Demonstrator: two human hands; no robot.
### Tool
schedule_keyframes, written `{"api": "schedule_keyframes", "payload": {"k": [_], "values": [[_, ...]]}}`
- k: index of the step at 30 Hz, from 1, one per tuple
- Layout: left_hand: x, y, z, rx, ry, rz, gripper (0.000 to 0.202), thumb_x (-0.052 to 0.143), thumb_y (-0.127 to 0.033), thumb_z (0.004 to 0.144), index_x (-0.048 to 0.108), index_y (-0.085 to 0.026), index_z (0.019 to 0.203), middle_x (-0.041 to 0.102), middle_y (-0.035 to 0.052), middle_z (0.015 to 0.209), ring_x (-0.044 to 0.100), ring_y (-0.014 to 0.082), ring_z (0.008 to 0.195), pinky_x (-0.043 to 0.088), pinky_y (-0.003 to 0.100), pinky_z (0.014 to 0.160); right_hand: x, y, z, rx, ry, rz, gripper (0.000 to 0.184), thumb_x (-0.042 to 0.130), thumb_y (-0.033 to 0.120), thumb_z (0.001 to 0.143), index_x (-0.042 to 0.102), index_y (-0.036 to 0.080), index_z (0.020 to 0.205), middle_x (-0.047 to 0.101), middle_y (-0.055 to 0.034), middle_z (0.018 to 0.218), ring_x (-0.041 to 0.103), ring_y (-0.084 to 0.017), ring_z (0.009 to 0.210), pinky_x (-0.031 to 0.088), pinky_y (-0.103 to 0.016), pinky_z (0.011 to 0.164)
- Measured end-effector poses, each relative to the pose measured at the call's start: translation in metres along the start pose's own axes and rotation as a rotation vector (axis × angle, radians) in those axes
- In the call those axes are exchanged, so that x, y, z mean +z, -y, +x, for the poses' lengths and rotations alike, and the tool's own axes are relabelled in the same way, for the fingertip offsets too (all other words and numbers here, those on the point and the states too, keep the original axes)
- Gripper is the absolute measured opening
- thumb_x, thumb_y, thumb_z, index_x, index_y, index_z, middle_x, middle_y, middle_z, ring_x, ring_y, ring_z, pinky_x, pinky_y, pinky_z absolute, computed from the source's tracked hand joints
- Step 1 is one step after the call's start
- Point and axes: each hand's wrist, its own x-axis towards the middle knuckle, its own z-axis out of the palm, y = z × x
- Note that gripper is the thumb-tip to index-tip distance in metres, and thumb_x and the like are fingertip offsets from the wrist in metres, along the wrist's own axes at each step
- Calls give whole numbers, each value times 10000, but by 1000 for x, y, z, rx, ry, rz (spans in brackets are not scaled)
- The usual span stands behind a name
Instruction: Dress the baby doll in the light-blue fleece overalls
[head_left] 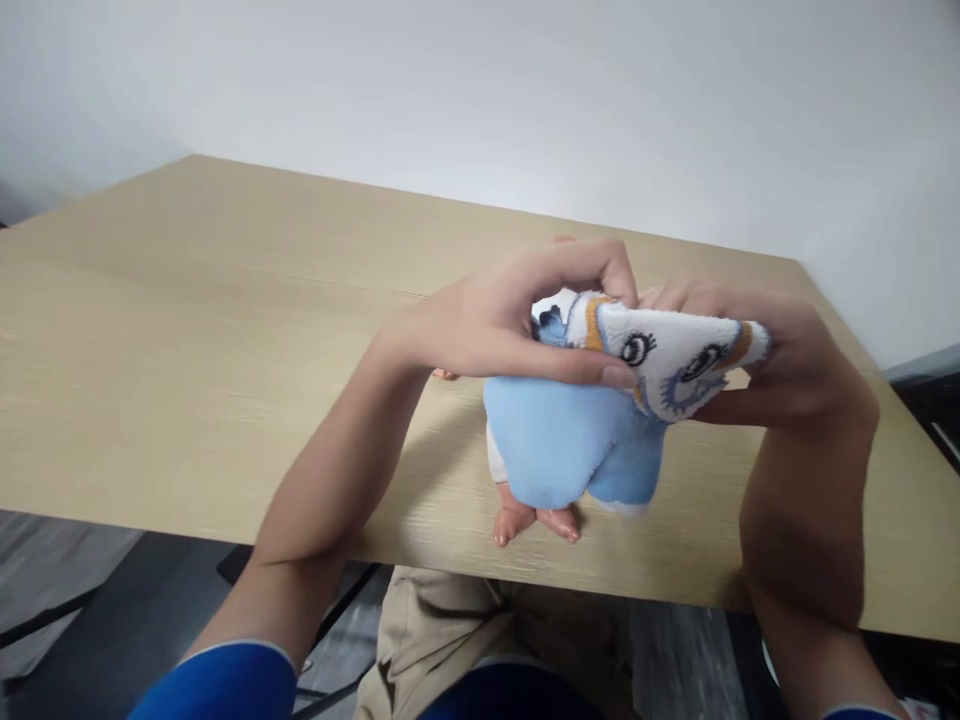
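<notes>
You have the white plush hood [675, 335], or so its shape suggests, right of centre in the frame, above the doll's feet [514, 525] and the light-blue plush garment [551, 440]. Black eyes, orange bands and blue-grey stitching are embroidered on it. Your left hand [502, 315] has its left end: the thumb lies along the near face while the index finger bends over the top edge, leaving a gap near the palm. Your right hand [799, 355] has the right end, fingers curled behind the cloth and thumb underneath; you can't see exactly where those fingertips press. Held from both ends, the cloth is probably kept spread and controlled.

The garment hangs just below your left thumb, over the doll. Its feet touch the table [225, 380], toes toward you, so it seems to be standing, likely steadied by your grip. Your hands and the cloth hide its head; one small doll hand [446, 374] shows left of the garment.

Your forearms come in from the lower left and lower right, a blue sleeve [225, 685] on the left one. Your beige trousers [427, 630] show at bottom centre, and a pale wall [487, 100] fills the top. You'll find no readable brand, label or writing; the embroidery is pictorial.
</notes>
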Motion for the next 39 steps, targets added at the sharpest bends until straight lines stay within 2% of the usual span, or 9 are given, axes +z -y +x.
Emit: {"api": "schedule_keyframes", "payload": {"k": [5,8,13,17,23,29,31,35,39], "values": [[1,6,-3,11,-99,45,287,888,-405,1025,658,-236,1057,704,11,1054,745,212,1030,644,358,935,0,3,3,88,83,46,287,992,180,859,763,256,1014,727,39,860,649,-152,692,550,-294,605],[-4,8,-7,51,-160,136,305,884,-475,1045,704,-230,1029,702,4,997,722,186,948,626,348,899,2,0,6,68,72,19,301,1008,207,856,802,263,1068,779,27,896,705,-175,760,605,-300,687],[-6,6,-10,111,-152,170,284,837,-484,1096,709,-231,1070,705,41,1105,719,213,1114,618,414,1068,6,2,10,-79,20,7,309,1030,206,843,818,320,1035,810,-25,1019,759,-242,964,686,-361,862],[-4,7,-16,147,-218,44,255,823,-454,1115,702,-229,1113,699,13,1118,746,161,997,630,348,926,5,5,2,-42,-42,-9,355,1070,301,841,819,341,1089,821,-28,1021,755,-258,881,665,-390,727],[-6,12,-27,175,-393,180,293,868,-463,1082,727,-222,1174,662,-38,1013,705,74,832,617,254,844,-1,-6,-9,42,-76,-68,230,1001,464,941,833,308,960,700,-3,771,612,-202,658,486,-389,553],[-5,10,-25,150,-498,321,328,850,-504,1061,723,-226,1181,627,-38,1027,669,49,766,586,218,749,6,-17,-7,-9,-366,108,281,899,576,1011,771,327,986,736,-39,928,679,-250,836,597,-422,763],[-2,8,-24,159,-484,339,310,820,-485,1076,718,-215,1188,612,-40,1020,708,60,812,588,233,786,8,-18,-5,33,-308,144,292,881,599,1019,778,338,1099,765,-49,1015,716,-260,907,638,-412,827],[4,7,-22,188,-452,317,265,803,-421,1095,720,-190,1195,637,-29,1065,756,108,913,598,290,844,9,-22,1,148,9,81,517,943,528,994,780,305,1431,821,-55,1397,784,-277,1219,665,-373,1049],[-1,7,-22,118,-395,205,303,836,-450,1085,719,-212,1231,719,9,1167,782,186,986,668,348,886,11,-29,4,108,101,-19,445,985,517,941,892,201,1242,888,-31,1086,811,-251,976,676,-352,898]]}}
